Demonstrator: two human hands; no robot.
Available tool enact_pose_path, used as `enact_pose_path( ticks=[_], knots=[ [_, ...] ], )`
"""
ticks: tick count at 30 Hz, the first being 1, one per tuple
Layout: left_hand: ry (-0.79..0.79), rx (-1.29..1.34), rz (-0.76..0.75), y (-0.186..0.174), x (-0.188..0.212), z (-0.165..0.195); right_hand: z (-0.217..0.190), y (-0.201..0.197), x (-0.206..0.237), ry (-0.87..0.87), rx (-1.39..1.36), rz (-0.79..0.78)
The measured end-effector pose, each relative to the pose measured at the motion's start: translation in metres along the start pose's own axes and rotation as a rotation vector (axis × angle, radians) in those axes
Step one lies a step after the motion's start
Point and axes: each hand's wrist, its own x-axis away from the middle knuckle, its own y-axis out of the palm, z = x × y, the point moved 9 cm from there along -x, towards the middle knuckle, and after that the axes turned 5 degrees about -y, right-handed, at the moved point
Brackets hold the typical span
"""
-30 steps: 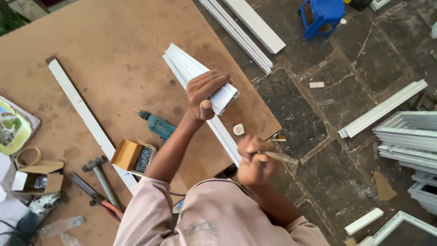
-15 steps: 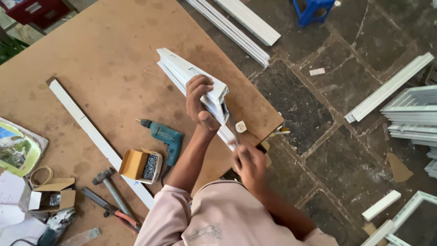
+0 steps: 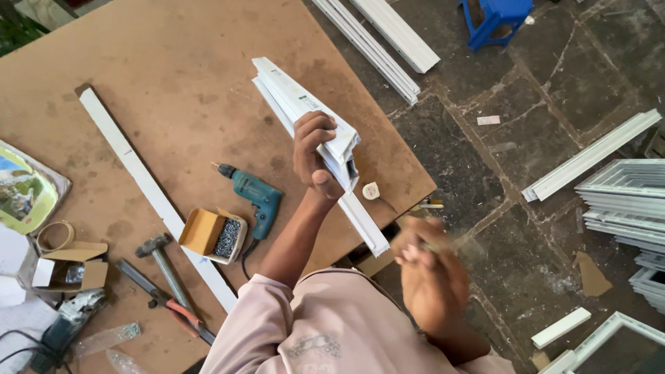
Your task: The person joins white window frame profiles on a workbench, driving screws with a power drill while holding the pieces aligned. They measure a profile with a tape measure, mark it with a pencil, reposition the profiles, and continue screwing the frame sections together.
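My left-hand fingers (image 3: 313, 131) are clamped on the stacked white profile pieces (image 3: 305, 104) at mid-frame, tilted up off the bench (image 3: 173, 62). Half a second ago my right hand (image 3: 431, 273) sat against the lower end of the strip; now it has pulled back toward me, blurred at lower right, and I cannot tell whether its fingers are closed on anything. Left of my forearm lie the teal drill (image 3: 255, 197), an open box of screws (image 3: 215, 235) and a hammer (image 3: 161, 257).

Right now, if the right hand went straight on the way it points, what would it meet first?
Probably the lower end of the white profile bundle that the left hand grips; the right hand is blurred, so depth is unclear.
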Motion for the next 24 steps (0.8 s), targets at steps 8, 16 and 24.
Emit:
enact_pose_path(
  ticks=[8, 16, 24],
  knots=[
    [-0.002, -0.003, 0.013, -0.007, 0.001, 0.0, 0.056, 0.018, -0.021, 0.428, 0.289, -0.196],
    [-0.003, 0.032, -0.002, -0.013, 0.006, -0.004, 0.03, 0.012, 0.008, -0.246, 0.74, -0.356],
    [-0.022, 0.029, 0.021, -0.024, 0.01, -0.008, -0.006, 0.027, 0.013, -0.664, 0.885, -0.278]
  ],
)
